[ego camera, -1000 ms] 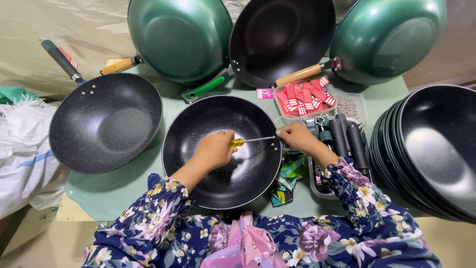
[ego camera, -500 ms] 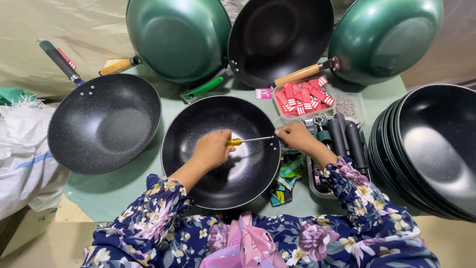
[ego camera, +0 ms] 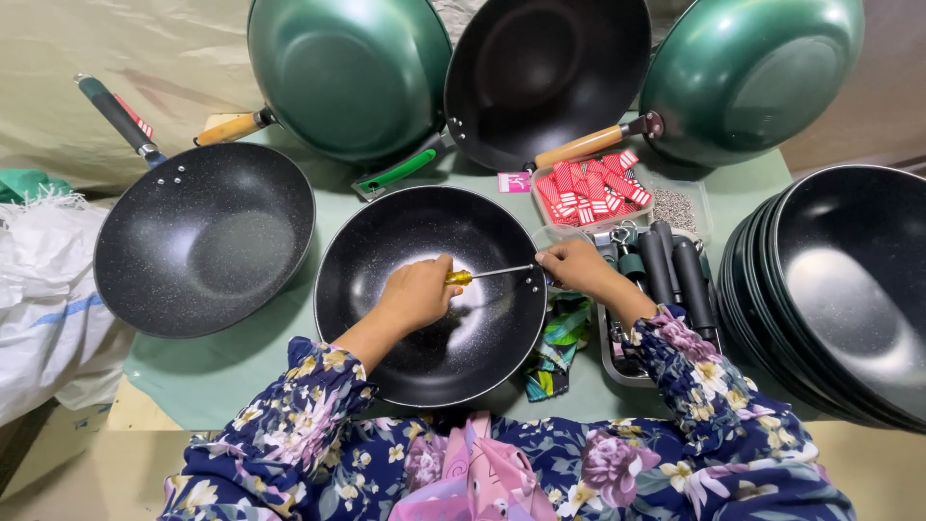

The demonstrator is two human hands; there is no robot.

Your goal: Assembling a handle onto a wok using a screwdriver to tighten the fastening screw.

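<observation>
A black speckled wok lies on the green table cover right in front of me. My left hand is inside it, closed around the yellow handle of a screwdriver whose thin shaft points right to the wok's rim. My right hand rests at that right rim, fingers pinched where the screwdriver tip meets the wall. What the fingers pinch is hidden. Both arms wear dark floral sleeves.
A handled black wok lies at the left. Two green woks and a black one lean at the back. A stack of black wok bodies stands right. Trays hold red packets and black handles.
</observation>
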